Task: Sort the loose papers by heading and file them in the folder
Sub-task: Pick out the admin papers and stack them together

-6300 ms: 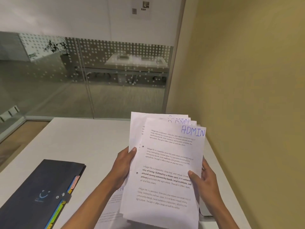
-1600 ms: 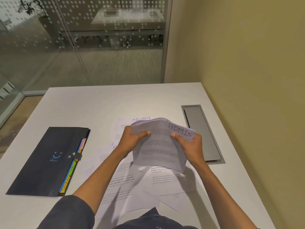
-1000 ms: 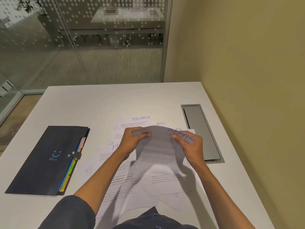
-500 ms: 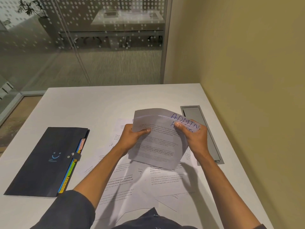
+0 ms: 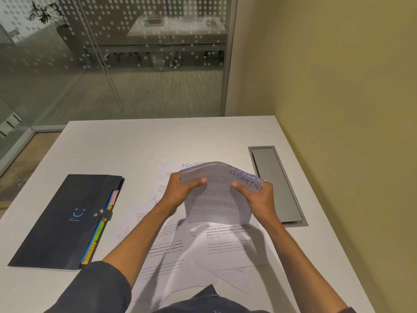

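Several sheets headed ADMIN (image 5: 220,193) are held as one bundle above the middle of the bench (image 5: 140,145), bowed over at their far edge. The left hand (image 5: 182,190) grips the bundle's left top corner, thumb on the face and fingers curled behind; the right hand (image 5: 257,195) clamps the right top corner the same way, just under the heading. Beneath them more loose papers (image 5: 203,245) lie scattered and overlapping toward the near edge, one headed FINANCE (image 5: 193,165) showing just beyond the bundle. Well to the left lies the dark folder (image 5: 67,218), closed, its strap (image 5: 106,214) fastened and coloured tabs showing along its right edge. A grey cable hatch (image 5: 276,184) sits just right of the hands. The risk I judge likeliest: the bowed bundle may fan or slip when one grip lets go to unfasten the folder, dropping sorted sheets back among the unsorted.
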Demonstrator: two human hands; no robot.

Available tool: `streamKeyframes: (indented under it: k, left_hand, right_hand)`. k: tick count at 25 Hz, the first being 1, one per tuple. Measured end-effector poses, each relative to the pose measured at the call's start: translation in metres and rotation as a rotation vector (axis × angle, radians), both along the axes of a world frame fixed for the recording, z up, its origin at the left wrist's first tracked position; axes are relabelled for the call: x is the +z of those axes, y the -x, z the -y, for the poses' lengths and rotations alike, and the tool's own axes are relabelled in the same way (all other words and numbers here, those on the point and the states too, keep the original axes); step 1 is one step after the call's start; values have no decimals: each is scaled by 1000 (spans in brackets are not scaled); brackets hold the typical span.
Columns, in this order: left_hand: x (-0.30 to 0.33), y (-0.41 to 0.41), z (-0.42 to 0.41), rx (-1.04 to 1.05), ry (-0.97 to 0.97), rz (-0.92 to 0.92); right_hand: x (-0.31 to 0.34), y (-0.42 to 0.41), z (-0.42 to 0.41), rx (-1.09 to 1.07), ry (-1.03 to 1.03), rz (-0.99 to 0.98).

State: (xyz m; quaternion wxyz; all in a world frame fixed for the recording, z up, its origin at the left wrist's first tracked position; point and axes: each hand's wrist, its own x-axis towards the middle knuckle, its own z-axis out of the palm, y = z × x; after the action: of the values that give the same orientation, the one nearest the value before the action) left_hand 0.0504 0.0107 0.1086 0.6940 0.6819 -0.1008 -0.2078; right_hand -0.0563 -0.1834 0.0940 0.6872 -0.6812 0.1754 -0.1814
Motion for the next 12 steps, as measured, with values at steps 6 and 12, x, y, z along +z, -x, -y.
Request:
streamKeyframes:
  k: [6, 12]
  left_hand:
    - [3, -2, 5, -18, -15, 42]
    - [-10, -2, 4, -57, -86, 9]
  right_hand:
    - [3, 2, 4, -48, 23, 7]
    - [-14, 4, 7, -100, 16, -78]
